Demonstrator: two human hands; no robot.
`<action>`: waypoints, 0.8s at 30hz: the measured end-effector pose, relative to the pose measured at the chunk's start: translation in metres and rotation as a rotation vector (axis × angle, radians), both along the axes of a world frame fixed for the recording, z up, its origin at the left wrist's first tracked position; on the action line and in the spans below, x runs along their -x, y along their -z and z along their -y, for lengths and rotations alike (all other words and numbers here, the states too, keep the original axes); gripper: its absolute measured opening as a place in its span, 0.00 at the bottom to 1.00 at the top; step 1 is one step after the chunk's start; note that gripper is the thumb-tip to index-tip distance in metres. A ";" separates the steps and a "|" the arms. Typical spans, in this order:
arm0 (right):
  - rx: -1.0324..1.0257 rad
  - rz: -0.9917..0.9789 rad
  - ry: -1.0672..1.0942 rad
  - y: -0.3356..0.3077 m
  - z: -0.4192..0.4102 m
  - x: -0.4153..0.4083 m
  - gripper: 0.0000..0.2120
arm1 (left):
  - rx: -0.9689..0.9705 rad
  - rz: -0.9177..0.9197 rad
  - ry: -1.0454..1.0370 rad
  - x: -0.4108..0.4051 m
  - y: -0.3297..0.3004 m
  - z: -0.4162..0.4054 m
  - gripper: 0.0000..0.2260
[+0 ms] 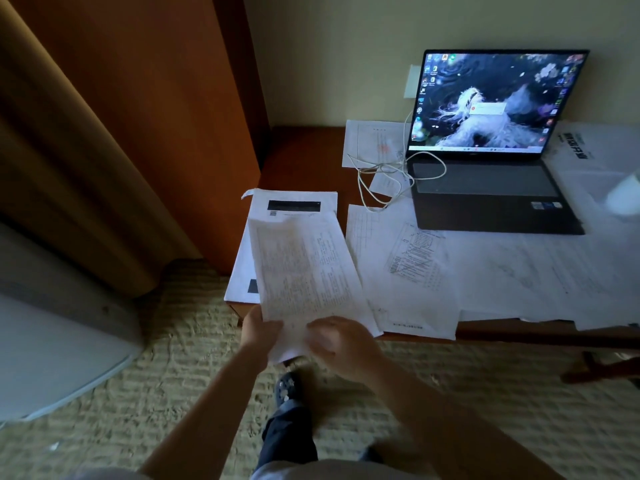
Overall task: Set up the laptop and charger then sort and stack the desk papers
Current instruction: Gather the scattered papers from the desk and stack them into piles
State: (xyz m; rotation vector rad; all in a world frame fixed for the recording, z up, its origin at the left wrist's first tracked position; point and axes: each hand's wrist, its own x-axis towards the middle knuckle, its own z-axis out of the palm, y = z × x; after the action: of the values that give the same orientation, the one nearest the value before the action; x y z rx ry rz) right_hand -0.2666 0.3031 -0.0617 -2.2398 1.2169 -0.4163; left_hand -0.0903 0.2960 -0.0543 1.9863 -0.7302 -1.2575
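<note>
Head view: both the left hand (260,330) and right hand (341,342) pinch the near edge of a printed sheet (308,271), held over a stack of papers (294,202) at the desk's (304,157) left end; the open laptop (491,147) stands far right, its screen lit, the white charger cable (381,174) looped just left of it; more loose papers (502,271) cover the near right.

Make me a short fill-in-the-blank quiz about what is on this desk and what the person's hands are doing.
1. Both the left hand and the right hand hold the near edge of a printed ____.
2. The laptop is open and its screen is switched ____.
3. A white ____ lies in loops across the laptop's left side and the loose papers.
4. The sheet in the hands lies over a page bearing a black ____ near its top.

Missing words: sheet of paper; on; cable; bar
</note>
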 end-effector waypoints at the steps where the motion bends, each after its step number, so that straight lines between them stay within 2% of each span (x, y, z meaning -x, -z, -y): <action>1: 0.032 0.054 0.110 0.003 0.001 0.006 0.21 | 0.025 0.086 -0.028 0.003 -0.003 -0.003 0.10; 2: 0.096 0.060 0.208 0.009 0.005 0.014 0.18 | 0.064 0.147 -0.077 0.006 -0.008 -0.007 0.11; 4: 0.178 -0.078 0.368 0.016 0.017 0.030 0.12 | 0.167 0.185 -0.181 0.013 -0.017 -0.014 0.11; 6: 0.122 -0.284 0.452 0.016 0.030 0.048 0.19 | 0.249 0.192 -0.245 0.018 -0.023 -0.020 0.11; 9: 0.036 -0.479 0.448 0.010 0.041 0.069 0.24 | 0.281 0.181 -0.290 0.019 -0.028 -0.027 0.12; 14: 0.008 -0.608 0.434 0.005 0.044 0.072 0.16 | 0.248 0.229 -0.300 0.017 -0.026 -0.040 0.09; 17: 0.014 -0.491 0.542 -0.001 0.041 0.085 0.09 | 0.218 0.251 -0.277 0.018 -0.026 -0.042 0.08; 20: 0.083 -0.191 0.708 -0.011 0.040 0.089 0.11 | 0.138 0.246 -0.213 0.023 -0.023 -0.041 0.10; 22: 0.220 -0.042 0.635 -0.023 0.034 0.074 0.13 | 0.045 0.190 -0.137 0.025 -0.012 -0.039 0.11; 24: 0.364 0.089 0.398 -0.028 0.022 0.055 0.17 | -0.006 0.053 -0.049 0.029 -0.004 -0.036 0.10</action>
State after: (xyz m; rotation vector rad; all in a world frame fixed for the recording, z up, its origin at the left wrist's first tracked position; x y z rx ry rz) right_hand -0.3218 0.2806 -0.0339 -2.2291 1.6505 -0.9468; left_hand -0.1191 0.3317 -0.0501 2.0372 -0.6994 -1.1836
